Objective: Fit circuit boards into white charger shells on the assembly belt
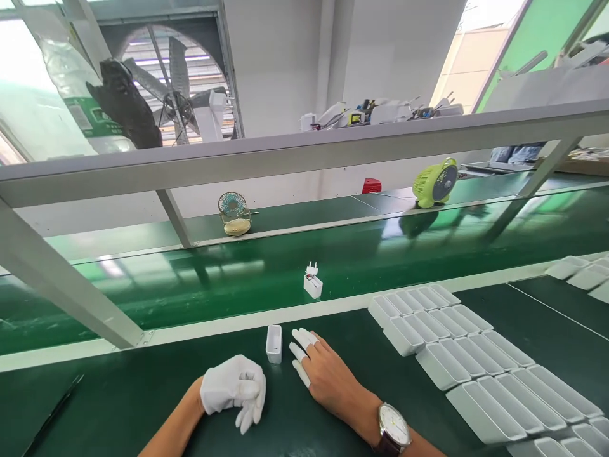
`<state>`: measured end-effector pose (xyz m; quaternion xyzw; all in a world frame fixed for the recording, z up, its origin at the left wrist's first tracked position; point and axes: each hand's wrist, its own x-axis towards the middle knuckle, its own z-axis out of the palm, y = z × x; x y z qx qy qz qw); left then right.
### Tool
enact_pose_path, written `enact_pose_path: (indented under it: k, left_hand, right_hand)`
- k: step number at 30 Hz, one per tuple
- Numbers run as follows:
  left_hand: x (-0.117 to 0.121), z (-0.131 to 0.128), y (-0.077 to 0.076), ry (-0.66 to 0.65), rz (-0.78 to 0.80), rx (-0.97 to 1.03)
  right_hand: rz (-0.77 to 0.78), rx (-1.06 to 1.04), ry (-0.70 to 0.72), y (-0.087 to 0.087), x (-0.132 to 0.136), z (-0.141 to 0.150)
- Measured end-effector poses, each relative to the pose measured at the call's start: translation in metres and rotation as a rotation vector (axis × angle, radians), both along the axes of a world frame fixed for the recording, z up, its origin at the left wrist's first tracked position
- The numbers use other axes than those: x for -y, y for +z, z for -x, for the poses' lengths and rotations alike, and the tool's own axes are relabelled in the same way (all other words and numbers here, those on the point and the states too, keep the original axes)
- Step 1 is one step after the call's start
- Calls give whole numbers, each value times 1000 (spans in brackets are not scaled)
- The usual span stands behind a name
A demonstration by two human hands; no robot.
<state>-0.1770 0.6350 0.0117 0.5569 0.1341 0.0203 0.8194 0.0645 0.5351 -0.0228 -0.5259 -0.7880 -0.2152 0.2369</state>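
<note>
A small white rectangular open-topped plastic box (274, 346) is placed on the dark green worktop (143, 397), between the two hands and just beside the right fingertips. The left hand (235, 388), covered by a white fabric glove, is curled with its fingers bent downward, and whether anything is held in it cannot be told; the right hand (326, 376), its fingers partly sheathed in white, is held palm down with fingers extended. Beyond, a white plastic casing with a two-pin plug (313, 285) is set on the glossy green belt (259, 279).
</note>
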Motion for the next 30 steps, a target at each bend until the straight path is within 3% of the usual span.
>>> enact_pose_path:
  k: [11,17,24,30]
  left_hand:
    - [-1,0,18,-23,-139,-127]
    - [-4,1,15,-15,-165,-146]
    - [-4,-4,22,-44,-28,-115]
    - [-10,-7,24,-48,44,-48]
  right_hand:
    - [5,-73,23,-20,4,1]
    - [-24,-27,2,-19,3,0]
    - [-26,-61,99,-9,-1,-10]
    - [-182,111,177,-17,-11,-24]
